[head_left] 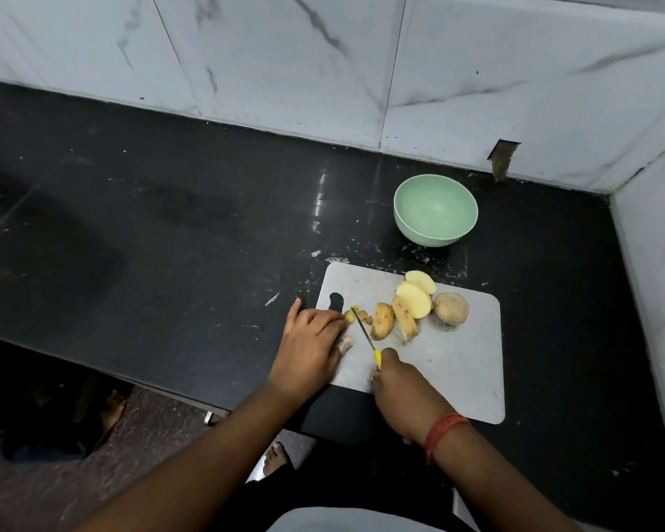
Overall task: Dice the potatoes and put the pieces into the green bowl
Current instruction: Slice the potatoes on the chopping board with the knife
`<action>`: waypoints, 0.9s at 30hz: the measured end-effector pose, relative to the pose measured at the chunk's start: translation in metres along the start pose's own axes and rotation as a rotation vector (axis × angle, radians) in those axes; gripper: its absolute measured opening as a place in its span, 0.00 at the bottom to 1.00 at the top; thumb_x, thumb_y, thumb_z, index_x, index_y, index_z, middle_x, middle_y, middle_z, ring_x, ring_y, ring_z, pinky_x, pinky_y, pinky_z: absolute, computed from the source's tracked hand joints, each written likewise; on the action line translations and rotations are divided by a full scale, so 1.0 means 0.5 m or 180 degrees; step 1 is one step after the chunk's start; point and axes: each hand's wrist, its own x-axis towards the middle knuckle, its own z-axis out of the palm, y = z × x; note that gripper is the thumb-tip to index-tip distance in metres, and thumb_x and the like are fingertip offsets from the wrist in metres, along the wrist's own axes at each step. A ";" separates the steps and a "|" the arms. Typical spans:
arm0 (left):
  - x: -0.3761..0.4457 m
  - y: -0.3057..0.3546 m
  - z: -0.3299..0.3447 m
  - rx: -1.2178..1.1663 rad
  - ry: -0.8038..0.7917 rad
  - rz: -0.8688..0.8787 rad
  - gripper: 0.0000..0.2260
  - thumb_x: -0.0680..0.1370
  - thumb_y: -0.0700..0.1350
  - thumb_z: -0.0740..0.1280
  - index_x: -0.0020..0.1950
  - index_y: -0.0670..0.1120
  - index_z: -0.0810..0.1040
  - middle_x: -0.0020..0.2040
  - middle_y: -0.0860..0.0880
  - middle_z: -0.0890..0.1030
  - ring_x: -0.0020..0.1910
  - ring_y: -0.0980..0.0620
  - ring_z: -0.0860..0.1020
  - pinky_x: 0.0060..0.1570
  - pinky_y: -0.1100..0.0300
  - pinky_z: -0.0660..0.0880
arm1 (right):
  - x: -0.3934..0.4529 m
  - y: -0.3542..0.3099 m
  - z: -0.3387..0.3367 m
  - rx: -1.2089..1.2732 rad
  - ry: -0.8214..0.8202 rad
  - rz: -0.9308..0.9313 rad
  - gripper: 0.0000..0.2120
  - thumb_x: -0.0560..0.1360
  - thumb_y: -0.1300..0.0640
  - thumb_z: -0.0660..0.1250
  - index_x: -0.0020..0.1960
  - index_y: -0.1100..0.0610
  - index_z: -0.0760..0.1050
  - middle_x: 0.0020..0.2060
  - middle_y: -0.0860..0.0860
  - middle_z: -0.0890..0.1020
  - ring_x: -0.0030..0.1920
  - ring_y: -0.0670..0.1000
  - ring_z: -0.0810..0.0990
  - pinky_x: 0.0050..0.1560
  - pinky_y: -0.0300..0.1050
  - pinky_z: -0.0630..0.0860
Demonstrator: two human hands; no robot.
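Right hand [404, 393], lower centre, grips yellow-handled knife [367, 339], blade down on a small potato piece [356, 314] at the cutting board's [461, 362] left end. Left hand [311, 347] pins that piece with curled fingers. Potato wedges [402, 312] and a whole potato [451, 308] mid-board. Green bowl [435, 210] above the board on the black bench [169, 224], nothing visible inside.

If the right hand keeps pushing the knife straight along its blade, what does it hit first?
Probably the small potato pieces at the knife tip, beside the left hand's fingers; depth is unclear.
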 end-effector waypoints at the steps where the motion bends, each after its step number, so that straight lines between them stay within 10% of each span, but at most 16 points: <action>1: -0.002 0.000 0.001 0.0046 -0.0014 0.0062 0.16 0.81 0.55 0.65 0.62 0.48 0.83 0.59 0.54 0.80 0.57 0.50 0.76 0.75 0.37 0.60 | 0.001 -0.001 0.000 -0.0019 -0.0002 -0.0006 0.06 0.82 0.59 0.53 0.58 0.59 0.63 0.39 0.52 0.73 0.37 0.52 0.73 0.33 0.45 0.66; 13: -0.009 0.001 0.005 0.0217 0.0076 0.0303 0.13 0.82 0.52 0.66 0.63 0.50 0.82 0.62 0.53 0.80 0.60 0.49 0.77 0.74 0.37 0.60 | 0.015 -0.008 0.004 -0.0256 -0.0044 0.0045 0.08 0.82 0.60 0.54 0.60 0.61 0.63 0.48 0.58 0.78 0.36 0.51 0.71 0.27 0.39 0.59; 27: -0.009 -0.003 0.008 0.0303 0.0072 0.0302 0.16 0.83 0.54 0.62 0.64 0.51 0.83 0.60 0.54 0.82 0.61 0.50 0.76 0.74 0.37 0.61 | 0.033 0.009 0.008 -0.0471 0.0003 -0.0107 0.09 0.81 0.62 0.53 0.60 0.61 0.63 0.33 0.49 0.67 0.31 0.47 0.66 0.28 0.41 0.56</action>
